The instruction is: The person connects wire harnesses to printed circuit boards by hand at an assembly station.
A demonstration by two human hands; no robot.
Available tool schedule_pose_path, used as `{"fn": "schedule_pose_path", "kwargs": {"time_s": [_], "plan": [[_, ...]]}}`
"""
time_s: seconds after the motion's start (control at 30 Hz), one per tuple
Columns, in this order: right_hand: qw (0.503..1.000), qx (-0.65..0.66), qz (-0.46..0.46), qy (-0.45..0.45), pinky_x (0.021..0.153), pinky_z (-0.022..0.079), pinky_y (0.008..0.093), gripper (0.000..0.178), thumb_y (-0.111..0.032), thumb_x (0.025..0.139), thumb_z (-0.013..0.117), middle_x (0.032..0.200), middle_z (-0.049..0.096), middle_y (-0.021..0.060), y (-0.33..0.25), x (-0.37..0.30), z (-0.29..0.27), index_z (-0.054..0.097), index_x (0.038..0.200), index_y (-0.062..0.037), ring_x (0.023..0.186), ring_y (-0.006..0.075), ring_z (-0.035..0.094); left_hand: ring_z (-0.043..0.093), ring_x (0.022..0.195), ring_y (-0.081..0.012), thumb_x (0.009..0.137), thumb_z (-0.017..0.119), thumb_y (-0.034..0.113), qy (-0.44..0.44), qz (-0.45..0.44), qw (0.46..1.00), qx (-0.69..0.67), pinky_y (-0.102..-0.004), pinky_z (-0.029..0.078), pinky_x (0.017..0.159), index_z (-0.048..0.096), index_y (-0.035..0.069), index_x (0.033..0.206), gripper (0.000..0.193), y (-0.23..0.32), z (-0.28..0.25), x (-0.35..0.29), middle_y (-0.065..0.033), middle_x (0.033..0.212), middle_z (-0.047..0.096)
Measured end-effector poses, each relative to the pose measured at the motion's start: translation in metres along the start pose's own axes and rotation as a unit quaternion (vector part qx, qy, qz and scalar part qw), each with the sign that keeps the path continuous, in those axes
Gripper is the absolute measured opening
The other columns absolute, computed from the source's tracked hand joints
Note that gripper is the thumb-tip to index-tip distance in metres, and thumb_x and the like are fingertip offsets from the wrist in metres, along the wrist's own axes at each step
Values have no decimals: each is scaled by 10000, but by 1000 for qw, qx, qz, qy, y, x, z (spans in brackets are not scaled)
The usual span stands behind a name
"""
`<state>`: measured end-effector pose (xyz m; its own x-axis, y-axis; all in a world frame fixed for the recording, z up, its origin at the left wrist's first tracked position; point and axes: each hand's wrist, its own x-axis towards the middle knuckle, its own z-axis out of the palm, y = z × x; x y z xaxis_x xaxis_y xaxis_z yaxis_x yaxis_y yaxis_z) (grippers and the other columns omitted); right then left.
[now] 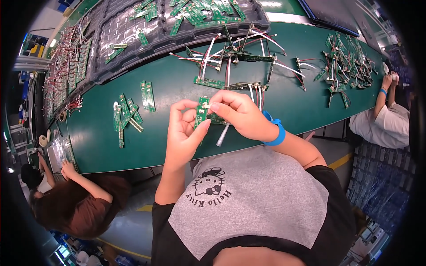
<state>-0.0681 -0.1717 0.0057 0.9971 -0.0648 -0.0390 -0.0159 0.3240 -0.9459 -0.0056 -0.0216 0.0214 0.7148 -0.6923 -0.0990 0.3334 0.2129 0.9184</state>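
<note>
Left hand (184,128): I see it raised above the near edge of the green table (177,95), thumb and fingers pinching the lower part of a small green circuit board (202,114), which stands roughly upright between both hands. Right hand (237,114): fingertips closed on a small white connector (205,105) at the top of that same board; a blue wristband (276,133) sits on this wrist. A white wire end (222,135) hangs down from under the right hand, just over the table edge.

Left to right across the table, as I read it:
- far left, rows of wired boards (66,66) laid out along the belt;
- a loose pile of bare green strips (126,117), well left of the hands, with a pair of strips (147,95) just beyond;
- a dark plastic tray (133,35) at the back holding more green boards;
- directly beyond the hands, a cluster of boards with red and white leads (235,62);
- far right, a second tangle of wired boards (346,62).

A co-worker (75,199) sits at lower left; another person's arm (384,95) rests on the table's right end.
</note>
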Motion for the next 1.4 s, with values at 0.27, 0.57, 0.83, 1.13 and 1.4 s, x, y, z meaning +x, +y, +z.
{"fn": "schedule_pose_path", "kwargs": {"time_s": [0.27,0.57,0.83,1.13,1.4], "plan": [[999,-19,40,24,584,401,196,133,-120,881,507,766,548,-9,-9,-4,2,539,880,9,668,42,480,556,625,-74,805,533,-19,1,43,955,294,-205,439,547,327,6,1295,532,-5,-3,-4,-61,718,620],[968,-242,-6,66,466,339,226,148,-111,845,541,603,506,43,-11,-2,3,520,781,21,543,53,413,625,646,-136,810,504,-42,21,159,860,485,-242,482,590,469,-15,1194,387,-24,-3,-3,-101,780,636],[959,-276,3,64,451,321,243,152,-111,842,540,580,486,36,-6,-2,-4,521,762,18,526,61,402,595,634,-211,787,540,-23,6,197,817,542,-304,473,574,453,-27,1205,426,-25,-4,-3,-111,690,590],[960,-268,-16,81,448,328,245,140,-91,839,536,594,501,48,-3,-3,-3,508,758,20,522,59,401,579,584,-194,798,542,-14,14,152,837,525,-292,464,543,451,-21,1213,425,-26,3,-6,-130,711,590],[973,-224,-32,47,436,334,255,158,-102,849,532,578,506,50,-3,-2,1,505,744,13,509,64,405,597,597,-117,818,500,-26,36,66,968,240,-233,467,584,488,-5,1195,378,-32,-2,-12,-87,739,635]]}}
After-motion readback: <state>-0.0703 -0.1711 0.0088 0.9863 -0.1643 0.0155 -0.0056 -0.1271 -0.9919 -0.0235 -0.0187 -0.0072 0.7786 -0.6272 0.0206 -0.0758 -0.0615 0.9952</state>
